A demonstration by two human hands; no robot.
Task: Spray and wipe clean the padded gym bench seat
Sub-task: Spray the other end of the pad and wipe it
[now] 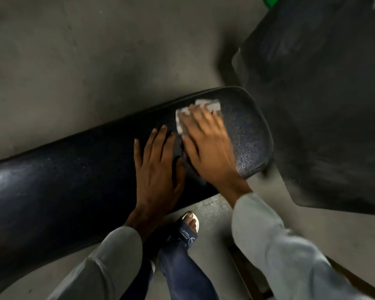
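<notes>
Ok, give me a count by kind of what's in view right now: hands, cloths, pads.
Hands: 2 (left hand, right hand)
Cloths: 1 (white cloth under the right hand)
Pads: 2 (bench pad under both hands, blurred dark pad at right)
Total: 5

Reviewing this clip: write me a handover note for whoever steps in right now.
Left hand: flat on the black padded bench seat, holding nothing.
Right hand: flat on a small white cloth, pressing it to the seat near its rounded end.
Done: droplets speckle that end, so spraying looks done there.
Left: wipe the droplets off.
</notes>
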